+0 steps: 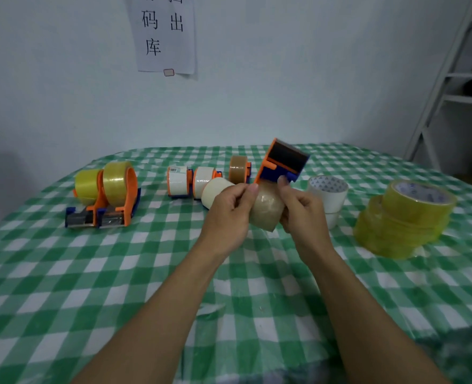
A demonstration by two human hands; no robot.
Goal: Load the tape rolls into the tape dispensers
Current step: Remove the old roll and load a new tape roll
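Far left: two yellow-loaded dispensers (104,195) on checked cloth (63,273). Your left hand (229,214) curled, pinching tan roll (266,209). Roll touches underside of orange-blue dispenser (282,162), both raised above cloth. Your right hand (302,214) curled round roll's right side, thumb on dispenser. Further right: white rolls (327,195), yellow roll stack (406,217).

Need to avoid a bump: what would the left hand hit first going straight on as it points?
The left hand is on the tan roll of the held dispenser; beyond, likely the brown-roll dispenser, depth unclear.
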